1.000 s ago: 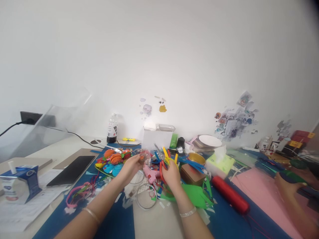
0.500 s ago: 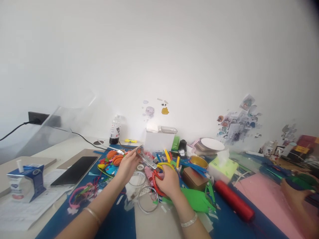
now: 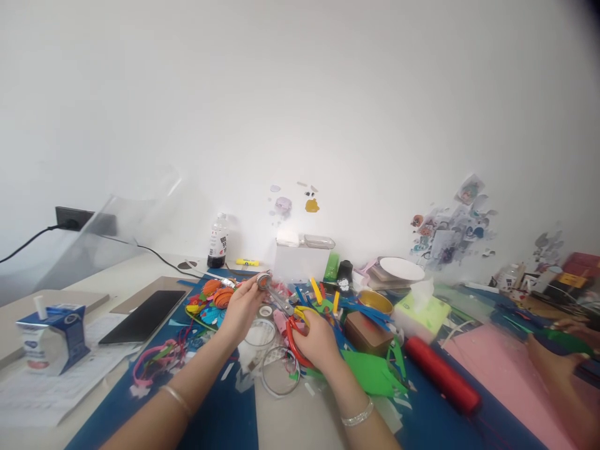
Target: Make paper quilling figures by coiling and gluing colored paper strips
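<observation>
My left hand [image 3: 242, 307] is closed in a pinch on a small round orange-and-clear piece [image 3: 263, 281], held up above the craft pile. My right hand [image 3: 317, 338] grips the red and yellow handles of a pair of scissors [image 3: 293, 317]. The blades point up and left toward the small piece. Below the hands lie clear plastic rings [image 3: 280, 377] and a pink glue gun [image 3: 280, 322], partly hidden.
Colourful paper shapes [image 3: 213, 299], a green cut-out [image 3: 370, 371], a red roll [image 3: 442, 375], a gold tin [image 3: 373, 301], a tissue box [image 3: 421, 312] and a white box [image 3: 300, 262] crowd the blue mat. A tablet [image 3: 145, 307] and milk carton [image 3: 52, 335] lie left. Another person's hand [image 3: 554, 370] works at the right.
The scissors have swung from pointing upward to pointing left at the small piece. My left hand rose slightly with the piece. The view has shifted a little.
</observation>
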{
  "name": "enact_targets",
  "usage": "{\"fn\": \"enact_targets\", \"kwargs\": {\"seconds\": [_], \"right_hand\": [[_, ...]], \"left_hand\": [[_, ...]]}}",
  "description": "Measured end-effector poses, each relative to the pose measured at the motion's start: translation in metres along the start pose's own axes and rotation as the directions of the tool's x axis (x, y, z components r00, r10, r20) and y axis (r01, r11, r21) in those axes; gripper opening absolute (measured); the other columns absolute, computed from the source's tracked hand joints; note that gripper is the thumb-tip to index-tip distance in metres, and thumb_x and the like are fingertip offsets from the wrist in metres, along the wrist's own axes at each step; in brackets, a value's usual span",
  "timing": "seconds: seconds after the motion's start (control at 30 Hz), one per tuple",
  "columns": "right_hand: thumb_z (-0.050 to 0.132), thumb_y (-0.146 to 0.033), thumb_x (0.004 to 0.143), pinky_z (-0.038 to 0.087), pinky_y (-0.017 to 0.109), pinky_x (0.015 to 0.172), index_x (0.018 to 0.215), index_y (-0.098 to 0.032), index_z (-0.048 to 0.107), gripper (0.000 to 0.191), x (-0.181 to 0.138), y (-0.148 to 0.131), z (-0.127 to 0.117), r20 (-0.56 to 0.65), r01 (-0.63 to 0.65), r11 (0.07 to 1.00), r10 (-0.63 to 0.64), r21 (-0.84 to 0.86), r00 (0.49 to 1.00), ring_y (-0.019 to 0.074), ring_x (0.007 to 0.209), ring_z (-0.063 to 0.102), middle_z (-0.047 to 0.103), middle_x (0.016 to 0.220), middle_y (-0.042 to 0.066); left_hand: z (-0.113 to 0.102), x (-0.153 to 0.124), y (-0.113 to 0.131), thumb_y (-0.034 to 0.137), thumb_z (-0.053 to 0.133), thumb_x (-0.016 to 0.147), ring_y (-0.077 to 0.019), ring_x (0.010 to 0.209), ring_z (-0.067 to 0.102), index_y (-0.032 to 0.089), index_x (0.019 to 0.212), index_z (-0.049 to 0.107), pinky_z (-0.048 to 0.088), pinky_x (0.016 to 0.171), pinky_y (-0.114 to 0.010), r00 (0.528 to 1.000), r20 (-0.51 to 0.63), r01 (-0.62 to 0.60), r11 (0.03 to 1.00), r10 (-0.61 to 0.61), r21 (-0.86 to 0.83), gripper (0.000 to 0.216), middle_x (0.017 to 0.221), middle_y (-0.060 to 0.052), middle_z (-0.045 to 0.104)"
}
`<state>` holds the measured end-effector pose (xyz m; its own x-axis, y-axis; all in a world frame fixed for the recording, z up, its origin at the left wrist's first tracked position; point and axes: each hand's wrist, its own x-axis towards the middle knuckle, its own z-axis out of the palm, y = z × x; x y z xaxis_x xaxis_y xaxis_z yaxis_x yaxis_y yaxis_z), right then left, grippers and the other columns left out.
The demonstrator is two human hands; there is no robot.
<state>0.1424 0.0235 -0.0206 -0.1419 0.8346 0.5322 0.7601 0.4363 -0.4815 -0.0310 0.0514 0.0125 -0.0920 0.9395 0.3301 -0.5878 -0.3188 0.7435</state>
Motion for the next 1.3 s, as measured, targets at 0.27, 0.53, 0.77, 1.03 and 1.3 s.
{"fn": "enact_targets", "kwargs": {"seconds": [0.27, 0.53, 0.77, 1.03, 1.3], "right_hand": [[0.053, -0.035, 0.074, 0.041, 0.025, 0.058, 0.074, -0.019, 0.058, 0.016, -0.002, -0.005, -0.005, -0.027, 0.0, 0.988, -0.004, -0.151, 1.0, 0.019, 0.069, 0.06, 0.064, 0.073, 0.004], [0.05, -0.036, 0.076, 0.037, 0.025, 0.054, 0.073, -0.019, 0.056, 0.018, -0.002, -0.003, -0.002, -0.031, 0.012, 0.97, -0.02, -0.242, 0.999, 0.0192, 0.066, 0.058, 0.063, 0.07, 0.004], [0.05, -0.034, 0.078, 0.035, 0.023, 0.054, 0.071, -0.02, 0.056, 0.017, -0.003, -0.004, 0.001, -0.036, 0.032, 0.981, -0.039, -0.19, 0.999, 0.0168, 0.063, 0.057, 0.061, 0.067, 0.002], [0.051, -0.031, 0.077, 0.042, 0.024, 0.066, 0.091, -0.02, 0.061, 0.02, -0.004, -0.004, 0.002, -0.017, 0.018, 0.995, -0.02, -0.096, 1.0, 0.0199, 0.08, 0.061, 0.066, 0.082, 0.005], [0.053, -0.03, 0.075, 0.044, 0.027, 0.072, 0.09, -0.019, 0.06, 0.02, -0.002, -0.003, 0.002, -0.019, 0.003, 0.989, -0.006, -0.15, 1.0, 0.0216, 0.087, 0.06, 0.066, 0.088, 0.006]], "left_hand": [[-0.006, 0.001, -0.009, 0.04, 0.065, 0.067, -0.0229, 0.094, 0.059, 0.02, 0.108, 0.061, 0.047, 0.075, -0.029, 0.997, -0.065, -0.017, 0.981, 0.03, 0.194, 0.046, 0.106, -0.007, 0.066], [-0.007, 0.002, -0.012, 0.042, 0.065, 0.066, -0.0249, 0.095, 0.059, 0.018, 0.107, 0.061, 0.045, 0.082, -0.035, 0.995, -0.094, -0.003, 0.973, 0.026, 0.23, 0.048, 0.104, -0.008, 0.066], [-0.003, 0.004, -0.004, 0.04, 0.064, 0.068, -0.0216, 0.093, 0.06, 0.015, 0.094, 0.064, 0.043, 0.088, -0.035, 1.0, -0.023, -0.01, 0.995, 0.013, 0.095, 0.036, 0.095, -0.009, 0.068], [-0.006, 0.004, -0.001, 0.039, 0.068, 0.063, -0.0206, 0.083, 0.062, 0.015, 0.094, 0.064, 0.046, 0.078, -0.033, 0.999, -0.041, 0.004, 0.994, 0.001, 0.109, 0.039, 0.088, -0.007, 0.069], [-0.007, 0.004, -0.008, 0.041, 0.065, 0.064, -0.0195, 0.078, 0.061, 0.016, 0.092, 0.064, 0.047, 0.072, -0.031, 0.991, -0.123, -0.027, 0.984, 0.049, 0.175, 0.037, 0.087, -0.006, 0.067]]}}
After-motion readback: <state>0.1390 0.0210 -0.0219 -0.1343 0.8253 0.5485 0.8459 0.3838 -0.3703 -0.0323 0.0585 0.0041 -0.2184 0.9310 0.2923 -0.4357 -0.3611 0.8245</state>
